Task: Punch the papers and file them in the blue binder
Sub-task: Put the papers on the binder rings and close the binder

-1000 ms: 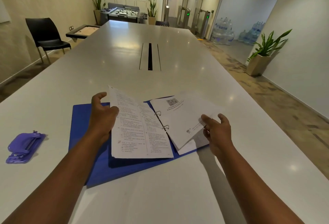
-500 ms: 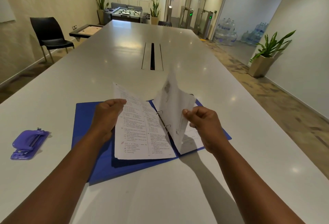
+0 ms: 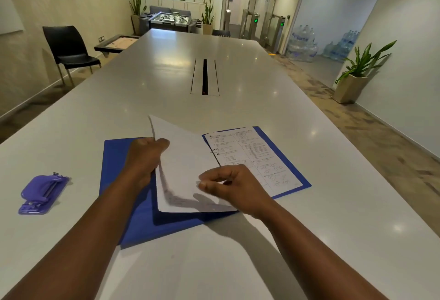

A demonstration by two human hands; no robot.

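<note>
- The desk (image 3: 238,109) is a long pale slab running away from the person; its near end carries everything the task needs
- The blue binder (image 3: 133,218) lies open and flat at that near end, both covers spread, the ring mechanism (image 3: 215,152) showing at the spine
- On the right cover a printed page (image 3: 257,156) now lies exposed, threaded on the rings; a second ago a white sheet with a code mark covered that side
- That turned sheet (image 3: 183,171) has swung over the rings from right to left; it now rests blank side up on the left stack, its outer edge lifted and blurred, so it seems not yet settled
- The left hand (image 3: 145,159) sits at the left edge of the stack, its grip closed on the sheets there with the thumb on top; it has kept that place throughout
- The right hand (image 3: 228,185) hovers over the lower part of the turned sheet, its grip curled narrow; whether it pinches the paper I cannot tell
- The purple hole punch (image 3: 42,193) lies well apart to the left, untouched
- Judged from this, the papers are already punched and on the rings; leafing through looks like a check, with closing the binder left to do
</note>
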